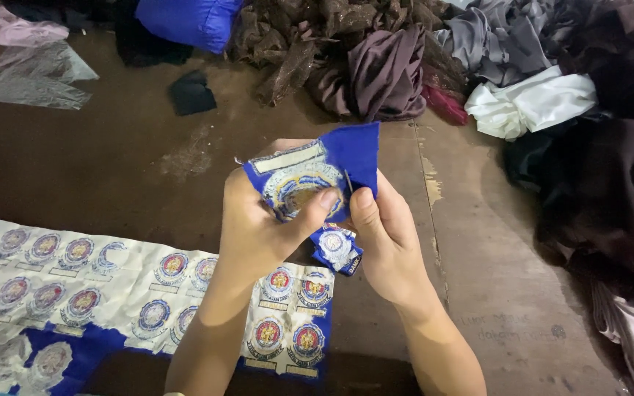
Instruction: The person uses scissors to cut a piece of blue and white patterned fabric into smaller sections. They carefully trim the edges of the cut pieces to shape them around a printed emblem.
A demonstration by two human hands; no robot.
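Brown work surface fills most of the frame, scuffed and dusty, with a pale streak right of centre. Heap of fabric runs along the top and down the right edge: brown sequinned cloth, a maroon piece, grey folds, a white bundle, dark brown velvet-like cloth. Blue bag or cushion top centre-left, clear plastic sheet upper left, small black scrap just right of it.

Lower left: long sheet of embroidered badges, white backing with blue cloth showing at its lower edge, round crests in rows (several look half cut out at the far left, hard to tell).

Centre of frame: both hands raised over the surface, forearms coming in from the bottom edge. Left hand curls around a blue fabric patch bearing one round crest and a pale strip above it; thumb pressed on the crest face, other fingers wrapped behind. Right hand pinches the same patch at its right edge, thumb in front, fingers tucked behind, grip narrow. Patch is folded, with a blue corner sticking up toward the top.

Smaller cut badge, blue edged, sits just below the patch between the two hands (held or resting on the sheet, cannot tell).
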